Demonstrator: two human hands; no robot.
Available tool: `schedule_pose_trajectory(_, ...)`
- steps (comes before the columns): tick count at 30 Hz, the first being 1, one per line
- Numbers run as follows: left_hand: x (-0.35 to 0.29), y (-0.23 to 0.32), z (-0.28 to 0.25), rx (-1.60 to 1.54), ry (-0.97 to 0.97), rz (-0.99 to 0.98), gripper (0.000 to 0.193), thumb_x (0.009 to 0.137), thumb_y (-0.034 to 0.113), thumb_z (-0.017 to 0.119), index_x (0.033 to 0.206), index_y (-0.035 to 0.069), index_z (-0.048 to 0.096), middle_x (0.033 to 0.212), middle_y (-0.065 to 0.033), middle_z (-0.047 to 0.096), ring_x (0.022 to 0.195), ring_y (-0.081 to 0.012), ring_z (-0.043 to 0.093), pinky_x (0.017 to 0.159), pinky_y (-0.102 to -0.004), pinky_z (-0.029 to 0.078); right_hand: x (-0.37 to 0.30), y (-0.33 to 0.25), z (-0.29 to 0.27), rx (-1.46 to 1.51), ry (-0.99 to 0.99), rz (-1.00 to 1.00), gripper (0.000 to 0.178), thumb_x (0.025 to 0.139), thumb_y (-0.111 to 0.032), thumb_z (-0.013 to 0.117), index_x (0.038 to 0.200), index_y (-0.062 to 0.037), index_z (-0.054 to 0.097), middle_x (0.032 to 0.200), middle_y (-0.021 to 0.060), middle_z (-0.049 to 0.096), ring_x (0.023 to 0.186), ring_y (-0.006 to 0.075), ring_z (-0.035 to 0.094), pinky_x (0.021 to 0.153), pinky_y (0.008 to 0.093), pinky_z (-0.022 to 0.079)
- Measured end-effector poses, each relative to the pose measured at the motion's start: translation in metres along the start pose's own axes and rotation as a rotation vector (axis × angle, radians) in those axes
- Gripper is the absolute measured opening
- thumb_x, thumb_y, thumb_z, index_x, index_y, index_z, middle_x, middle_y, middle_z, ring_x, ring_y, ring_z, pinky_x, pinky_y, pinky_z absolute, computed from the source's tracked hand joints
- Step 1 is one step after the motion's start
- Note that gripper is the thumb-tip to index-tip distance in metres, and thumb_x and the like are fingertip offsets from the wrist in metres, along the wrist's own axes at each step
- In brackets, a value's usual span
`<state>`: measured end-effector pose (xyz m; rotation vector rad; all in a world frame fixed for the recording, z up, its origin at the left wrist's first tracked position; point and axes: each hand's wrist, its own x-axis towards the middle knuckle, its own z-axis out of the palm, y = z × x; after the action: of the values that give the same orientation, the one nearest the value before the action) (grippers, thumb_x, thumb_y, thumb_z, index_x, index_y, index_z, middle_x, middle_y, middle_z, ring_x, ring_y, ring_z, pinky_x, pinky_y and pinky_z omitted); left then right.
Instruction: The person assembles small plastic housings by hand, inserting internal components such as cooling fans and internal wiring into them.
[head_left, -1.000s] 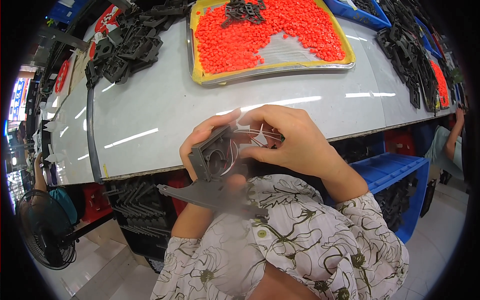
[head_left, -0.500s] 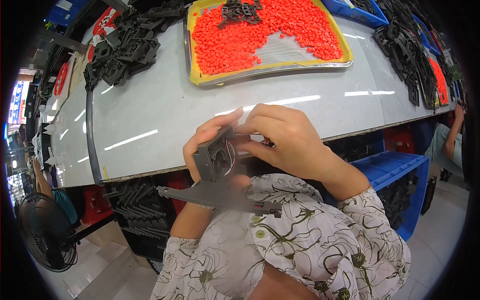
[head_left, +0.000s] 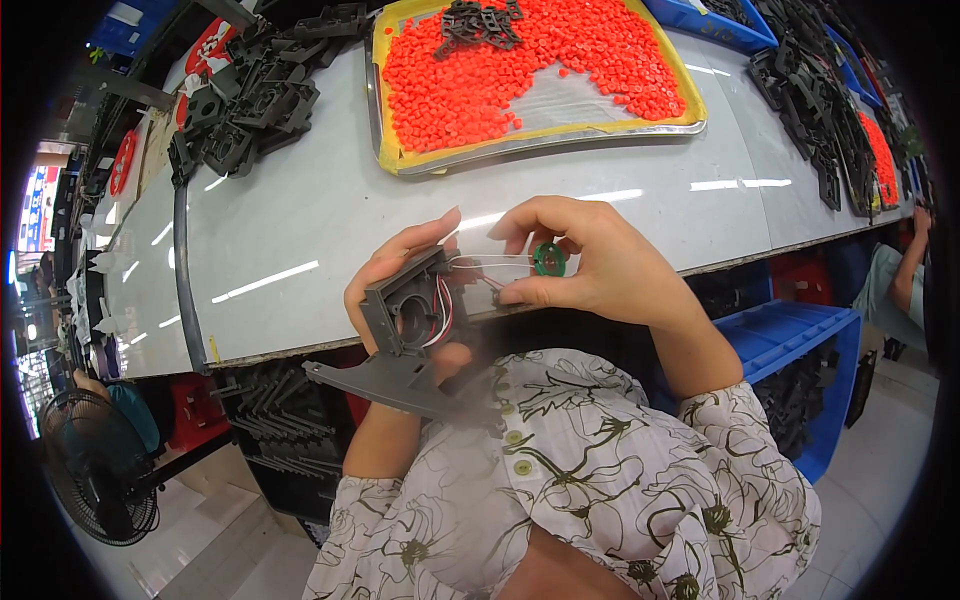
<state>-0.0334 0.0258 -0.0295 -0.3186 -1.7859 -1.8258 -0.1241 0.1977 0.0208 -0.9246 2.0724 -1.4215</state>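
At the far left a black fan (head_left: 100, 470) stands below the level of the white table (head_left: 330, 220). A dark strip (head_left: 185, 270) runs across the tabletop, and beyond it lies a heap of dark plastic parts (head_left: 250, 115). The left hand (head_left: 380, 265) curves around the back of a grey plastic case (head_left: 390, 335), with its thumb showing in front, so it has a firm hold. The case is tilted above the lap, near the table's front edge; it has a round opening and a long flat arm below. Red and white wires (head_left: 490, 262) stretch from it toward the right. Farther back on the table sits a yellow-edged metal tray (head_left: 560, 138) full of small red pieces (head_left: 440, 105). A green disc (head_left: 549, 259) sits among the curled fingers of the right hand (head_left: 605, 260), which is half closed, with a gap between index finger and thumb. Farther right are a blue crate (head_left: 780, 325), another dark heap (head_left: 800, 130) and another person's arm (head_left: 912, 265).
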Motion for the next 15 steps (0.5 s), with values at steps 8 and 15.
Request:
schedule_pose_trajectory(8,-0.001,0.001,0.004,0.065,0.059,-0.072,0.084,0.068,0.061,0.066,0.124,0.009,0.03,0.117,-0.0251,0.046,0.108,-0.0409,0.051,0.086,-0.0449,0.05,-0.01,-0.011,0.011,-0.233,0.165,-0.388,0.027,0.071,-0.009,0.067,0.095,-0.0045,0.057,0.081,0.0071,0.057,0.077,0.0225,0.058,0.065,0.0327,0.047)
schedule_pose_trajectory(15,0.003,0.01,0.01,-0.08,0.181,-0.278,0.088,0.066,0.065,0.063,0.127,0.009,0.031,0.115,-0.0205,0.048,0.107,-0.0362,0.052,0.085,-0.0438,0.049,-0.012,-0.02,0.031,-0.426,-0.024,-0.665,0.02,0.071,-0.009,0.057,0.09,-0.0028,0.055,0.085,0.0074,0.052,0.073,0.0209,0.055,0.059,0.0318,0.045)
